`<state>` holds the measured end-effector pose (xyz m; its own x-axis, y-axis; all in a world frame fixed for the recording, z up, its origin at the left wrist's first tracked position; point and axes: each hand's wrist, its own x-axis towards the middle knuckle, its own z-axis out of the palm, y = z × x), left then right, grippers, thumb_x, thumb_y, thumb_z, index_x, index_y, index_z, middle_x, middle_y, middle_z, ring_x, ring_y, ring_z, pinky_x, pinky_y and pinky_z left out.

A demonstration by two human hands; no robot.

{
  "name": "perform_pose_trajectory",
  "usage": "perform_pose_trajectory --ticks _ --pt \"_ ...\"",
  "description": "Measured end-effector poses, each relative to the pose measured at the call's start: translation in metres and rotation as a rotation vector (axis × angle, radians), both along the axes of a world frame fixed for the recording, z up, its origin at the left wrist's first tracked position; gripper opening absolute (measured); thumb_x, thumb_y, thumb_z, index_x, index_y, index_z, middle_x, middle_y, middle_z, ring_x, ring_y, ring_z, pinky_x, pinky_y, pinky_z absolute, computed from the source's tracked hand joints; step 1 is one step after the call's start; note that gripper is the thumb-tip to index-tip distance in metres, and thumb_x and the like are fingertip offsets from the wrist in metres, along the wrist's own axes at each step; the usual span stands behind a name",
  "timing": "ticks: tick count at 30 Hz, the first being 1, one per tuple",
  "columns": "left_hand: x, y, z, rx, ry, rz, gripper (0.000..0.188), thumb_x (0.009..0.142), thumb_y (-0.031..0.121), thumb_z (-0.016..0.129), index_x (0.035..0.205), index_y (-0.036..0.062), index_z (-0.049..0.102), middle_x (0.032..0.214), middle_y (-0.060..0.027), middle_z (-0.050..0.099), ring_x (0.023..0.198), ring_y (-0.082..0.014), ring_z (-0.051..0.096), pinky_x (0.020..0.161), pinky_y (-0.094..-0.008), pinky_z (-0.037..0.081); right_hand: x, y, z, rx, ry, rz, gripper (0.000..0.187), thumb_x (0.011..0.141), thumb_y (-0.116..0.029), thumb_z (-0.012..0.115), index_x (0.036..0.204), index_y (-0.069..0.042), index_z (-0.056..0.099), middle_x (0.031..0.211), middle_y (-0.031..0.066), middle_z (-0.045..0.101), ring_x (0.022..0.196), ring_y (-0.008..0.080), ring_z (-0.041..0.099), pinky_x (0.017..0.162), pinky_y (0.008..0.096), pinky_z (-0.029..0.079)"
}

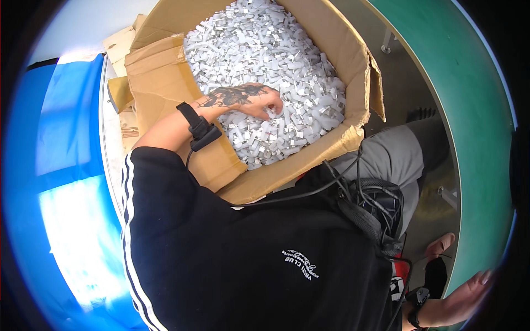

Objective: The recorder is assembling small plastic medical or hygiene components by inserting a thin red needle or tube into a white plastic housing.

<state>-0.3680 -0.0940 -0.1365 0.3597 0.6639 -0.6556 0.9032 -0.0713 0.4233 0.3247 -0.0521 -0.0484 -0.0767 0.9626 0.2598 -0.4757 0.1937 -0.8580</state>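
A large cardboard box (309,160) is filled with many small white and translucent plastic pieces (259,49), some with shiny metal-looking ends. My left hand (256,102) reaches over the folded flap into this heap. Its fingers curl down among the pieces, thumb and forefinger close together, and the fingertips are partly hidden. What they grip, if anything, is too small to make out. Far off at the lower right, my right hand (469,292) is at the green tabletop (480,231), fingers stretched out and nothing visible in them. Part of it fades into the dark picture rim.
Black straps with small devices sit on both wrists, and a cable (292,196) runs from the left one across my front to a black pouch (381,204). Left of the box are wooden pieces (130,124) and a bright blue surface (66,138). The table curves along the right.
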Motion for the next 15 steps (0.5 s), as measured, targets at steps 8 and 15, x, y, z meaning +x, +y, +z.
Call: perform_pose_trajectory --ticks 8,15 --pt "-0.005 0.001 -0.002 0.229 0.013 -0.272 0.027 0.074 0.012 0.069 0.1 0.0103 0.063 0.106 -0.0086 0.056 0.109 -0.0264 0.049 0.098 -0.0377 0.042 -0.042 -0.013 -0.011 -0.101 -0.17 -0.376 0.036 0.098 -0.012 0.037 0.126 0.009 0.047 0.142 0.0213 0.035 0.104 0.0216 0.046 0.09 0.032 0.036" --pt "0.032 0.038 0.066 0.165 -0.34 0.361 0.016 0.079 0.014 0.074 0.088 0.002 0.067 0.09 -0.0049 0.061 0.082 -0.015 0.06 0.074 -0.0259 0.049 -0.132 -0.012 -0.007 -0.131 -0.402 -0.606 0.038 0.097 -0.015 0.044 0.126 0.009 0.045 0.131 0.0231 0.045 0.1 0.0193 0.048 0.083 0.0278 0.041"
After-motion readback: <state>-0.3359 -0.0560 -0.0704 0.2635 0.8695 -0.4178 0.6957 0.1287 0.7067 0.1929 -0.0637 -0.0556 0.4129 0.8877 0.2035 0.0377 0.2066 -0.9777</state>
